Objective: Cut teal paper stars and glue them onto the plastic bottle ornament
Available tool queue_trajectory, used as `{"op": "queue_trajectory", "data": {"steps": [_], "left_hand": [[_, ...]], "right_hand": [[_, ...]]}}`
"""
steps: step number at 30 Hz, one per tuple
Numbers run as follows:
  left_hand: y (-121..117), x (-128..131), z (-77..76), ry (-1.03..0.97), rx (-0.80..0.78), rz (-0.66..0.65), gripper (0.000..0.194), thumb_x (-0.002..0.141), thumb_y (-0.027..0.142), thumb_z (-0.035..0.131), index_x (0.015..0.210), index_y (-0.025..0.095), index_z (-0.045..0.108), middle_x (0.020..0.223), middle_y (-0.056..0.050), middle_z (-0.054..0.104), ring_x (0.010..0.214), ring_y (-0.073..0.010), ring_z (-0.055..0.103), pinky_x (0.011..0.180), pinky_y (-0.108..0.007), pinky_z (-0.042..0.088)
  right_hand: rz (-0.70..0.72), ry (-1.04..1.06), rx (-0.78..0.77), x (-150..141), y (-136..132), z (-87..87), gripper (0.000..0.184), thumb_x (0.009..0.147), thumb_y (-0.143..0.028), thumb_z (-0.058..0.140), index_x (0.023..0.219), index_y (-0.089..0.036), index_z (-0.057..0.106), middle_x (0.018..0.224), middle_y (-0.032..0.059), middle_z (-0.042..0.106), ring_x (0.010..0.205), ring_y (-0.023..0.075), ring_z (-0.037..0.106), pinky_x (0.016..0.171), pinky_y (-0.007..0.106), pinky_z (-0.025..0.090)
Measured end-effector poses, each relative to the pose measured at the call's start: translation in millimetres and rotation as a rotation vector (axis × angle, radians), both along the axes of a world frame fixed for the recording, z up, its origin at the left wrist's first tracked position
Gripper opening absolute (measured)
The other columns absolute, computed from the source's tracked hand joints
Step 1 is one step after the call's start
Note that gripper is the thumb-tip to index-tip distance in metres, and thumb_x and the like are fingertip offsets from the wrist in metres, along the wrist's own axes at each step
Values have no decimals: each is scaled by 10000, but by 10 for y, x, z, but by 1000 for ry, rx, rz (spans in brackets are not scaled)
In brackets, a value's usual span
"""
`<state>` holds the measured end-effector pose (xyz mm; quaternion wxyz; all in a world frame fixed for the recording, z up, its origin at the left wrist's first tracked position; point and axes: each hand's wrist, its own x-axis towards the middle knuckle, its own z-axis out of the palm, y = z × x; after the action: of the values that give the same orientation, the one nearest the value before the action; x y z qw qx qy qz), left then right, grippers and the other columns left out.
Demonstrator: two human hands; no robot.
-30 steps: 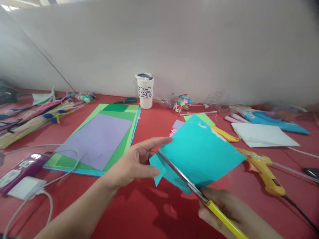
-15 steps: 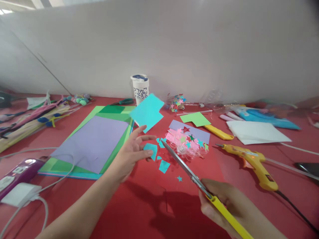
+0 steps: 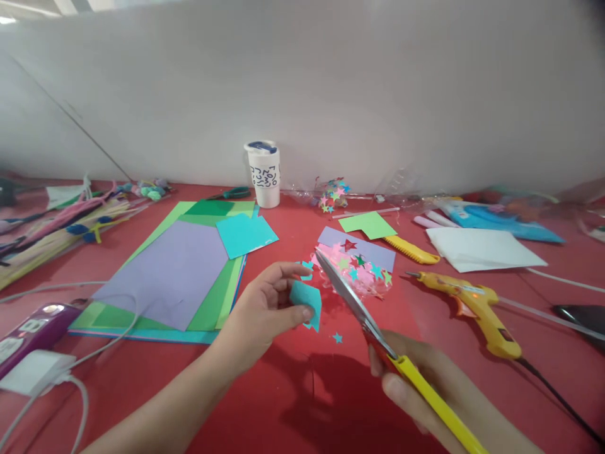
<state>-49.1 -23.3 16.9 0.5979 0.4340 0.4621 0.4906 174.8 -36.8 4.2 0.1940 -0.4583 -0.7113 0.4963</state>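
Observation:
Between the thumb and fingers of my left hand is a small piece of turquoise paper. My right hand grips yellow-handled scissors, their blades together and pointing up and left. More turquoise scraps lie partly hidden behind my left hand, and a tiny turquoise star lies on the red surface in front. Beyond the scissor tips spreads a pile of pink shreds and coloured stars, partly on a purple paper strip. A larger notched turquoise sheet rests on the stacked papers' right edge.
At left are purple paper over green sheets, a purple power strip with white cables, and pipe cleaners. A white cup stands at the back. To the right lie a yellow cutter, a glue gun and white sheets.
The larger turquoise sheet has dropped from above my left hand onto the paper stack. My left hand has moved right with the small piece, closer to the scissors.

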Motion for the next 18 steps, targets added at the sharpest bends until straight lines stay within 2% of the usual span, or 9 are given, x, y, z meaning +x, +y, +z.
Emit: {"op": "queue_trajectory", "data": {"steps": [2, 4, 8, 13, 16, 18], "left_hand": [[-4, 51, 42, 5, -17, 0, 325, 678, 75, 664, 965, 205, 585, 731, 56, 616, 637, -63, 556, 601, -192, 443], [-17, 129, 60, -1, -61, -42, 309, 666, 81, 660, 939, 195, 569, 775, 43, 629, 645, -67, 549, 610, -207, 433], [-85, 326, -32, 20, -144, -163, 382, 641, 99, 638, 995, 192, 529, 638, 70, 565, 573, -78, 499, 572, -227, 388], [-209, 419, -237, 105, -91, -255, 431, 661, 115, 629, 1061, 203, 497, 638, 73, 549, 598, -95, 497, 600, -248, 393], [-252, 398, -280, 77, -101, -259, 421, 670, 120, 658, 1059, 201, 521, 643, 72, 549, 620, -91, 520, 604, -229, 405], [-263, 390, -275, 27, -166, -287, 317, 689, 184, 685, 973, 188, 543, 649, 53, 581, 587, -94, 558, 560, -219, 422]], "right_hand": [[-36, 13, 53, -8, -16, 36, 506, 821, -712, 419, 672, -230, 392, 593, -53, 348, 521, 125, 338, 481, 249, 291], [-133, 29, 87, -29, -37, 69, 443, 838, -641, 451, 666, -238, 386, 566, -55, 361, 488, 124, 356, 459, 246, 303], [-279, -22, 45, -62, -39, 79, 282, 827, -433, 523, 655, -240, 411, 462, -77, 376, 398, 103, 355, 401, 225, 305], [-172, -4, -177, -46, 39, -78, 174, 785, -363, 535, 700, -222, 476, 382, -99, 375, 335, 81, 376, 364, 181, 331], [-149, 20, -287, -45, 65, -143, 165, 773, -339, 534, 684, -227, 451, 364, -103, 360, 312, 78, 358, 336, 177, 310], [-152, 33, -305, -52, 66, -129, 168, 754, -339, 557, 689, -230, 446, 393, -99, 377, 327, 81, 372, 345, 186, 331]]}}
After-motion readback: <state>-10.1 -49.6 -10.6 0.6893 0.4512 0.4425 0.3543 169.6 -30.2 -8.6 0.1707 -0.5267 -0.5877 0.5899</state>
